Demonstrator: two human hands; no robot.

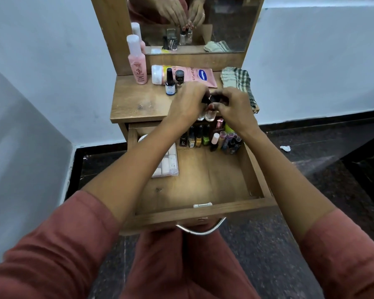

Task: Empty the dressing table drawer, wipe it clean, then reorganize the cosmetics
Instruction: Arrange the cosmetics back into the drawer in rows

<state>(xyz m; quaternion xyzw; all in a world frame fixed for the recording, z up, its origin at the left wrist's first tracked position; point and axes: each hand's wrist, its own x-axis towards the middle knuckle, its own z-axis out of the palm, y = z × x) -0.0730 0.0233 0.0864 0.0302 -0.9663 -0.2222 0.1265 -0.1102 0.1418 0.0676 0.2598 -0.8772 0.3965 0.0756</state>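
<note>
Bottles (209, 115) hide partly under left hand (186, 104) and right hand (233, 108).

Warm brown woodgrain on the counter (138, 100) and drawer (203, 175). Pink bottle (138, 67), pale cap. The tube (194, 75) runs pink and yellow, with a blue logo and a white cap. Cloth (238, 80): cream with dark green checks. Vials (209, 115) clear, caps black. Polishes (198, 140) in black, yellow and green. Rust-red sleeves (52, 244), pale blue-grey wall (311, 61), black speckled floor (289, 165).

A small white scrap (285, 148), perhaps tissue, lies on the dark speckled floor (311, 167) near the pale wall (311, 61).
</note>
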